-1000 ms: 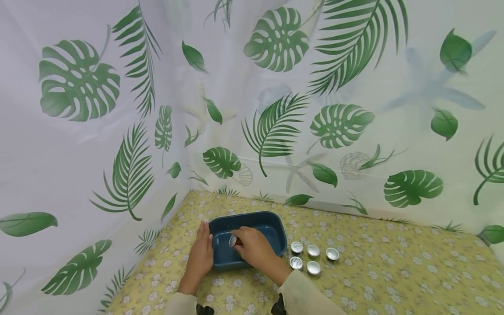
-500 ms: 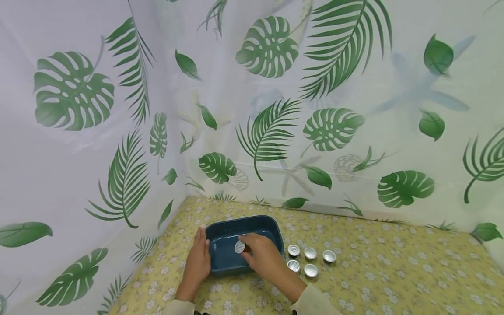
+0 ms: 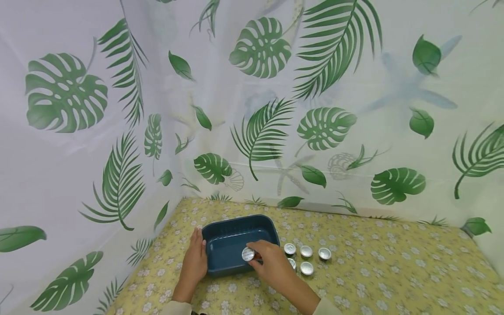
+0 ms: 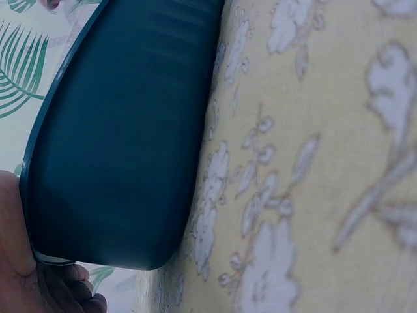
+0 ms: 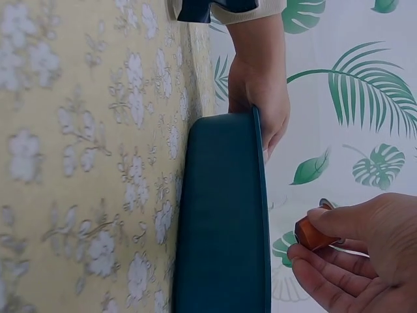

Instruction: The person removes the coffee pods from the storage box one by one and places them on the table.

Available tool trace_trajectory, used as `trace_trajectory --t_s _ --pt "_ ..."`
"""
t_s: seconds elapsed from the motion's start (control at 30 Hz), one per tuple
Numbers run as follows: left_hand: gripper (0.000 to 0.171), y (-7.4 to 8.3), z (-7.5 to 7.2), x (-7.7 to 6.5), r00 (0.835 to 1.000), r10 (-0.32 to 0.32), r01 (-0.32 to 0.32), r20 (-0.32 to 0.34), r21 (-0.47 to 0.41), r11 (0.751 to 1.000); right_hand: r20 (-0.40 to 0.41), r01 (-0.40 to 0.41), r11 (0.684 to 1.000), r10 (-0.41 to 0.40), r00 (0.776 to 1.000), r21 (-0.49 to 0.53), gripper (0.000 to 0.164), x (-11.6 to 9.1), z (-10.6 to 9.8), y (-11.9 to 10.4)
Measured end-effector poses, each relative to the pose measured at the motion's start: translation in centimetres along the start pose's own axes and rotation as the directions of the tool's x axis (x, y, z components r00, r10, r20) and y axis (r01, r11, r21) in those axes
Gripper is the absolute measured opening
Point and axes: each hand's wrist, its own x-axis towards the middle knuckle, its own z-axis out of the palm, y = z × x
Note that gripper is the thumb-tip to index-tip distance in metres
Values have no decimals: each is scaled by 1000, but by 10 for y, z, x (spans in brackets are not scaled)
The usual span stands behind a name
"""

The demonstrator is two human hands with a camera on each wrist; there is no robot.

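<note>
A dark blue rectangular dish [image 3: 226,272] rests on the yellow floral cloth. At its left end my left hand [image 3: 194,259] holds the wall, thumb at the rim and fingers along the outside; curled fingertips [image 4: 78,290] show past the corner in the left wrist view. My right hand [image 3: 272,261] pinches a coffee capsule [image 3: 248,253] between thumb and fingers, over the dish's near right part. Its silver foil lid faces up toward the head camera, and the right wrist view shows the capsule's copper-orange body [image 5: 310,233] held above rim level.
Several more foil-topped capsules [image 3: 306,268] stand in two loose rows just right of the dish, one partly hidden behind my right hand. White sheeting [image 3: 327,78] printed with green leaves rises behind and to the left. Floral cloth [image 3: 378,262] stretches to the right.
My right hand has carried the capsule from the dish's middle rightward and toward me, its lid turning to face the camera more. The left hand stays on the dish's left end.
</note>
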Motion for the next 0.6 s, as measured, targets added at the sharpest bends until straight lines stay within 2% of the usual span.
trace_trajectory --t_s 0.3,0.5,0.6 --pt "53 1 0 1 1000 -16 16 19 -11 1000 -32 -20 1000 20 999 -23 37 -21 -11 3" --pt "52 1 0 2 999 -31 32 25 -5 999 -24 -41 999 42 999 24 38 -29 -20 3" --pt "52 2 -1 2 1000 -26 26 16 3 1000 -46 -39 999 40 998 32 38 -32 -22 4"
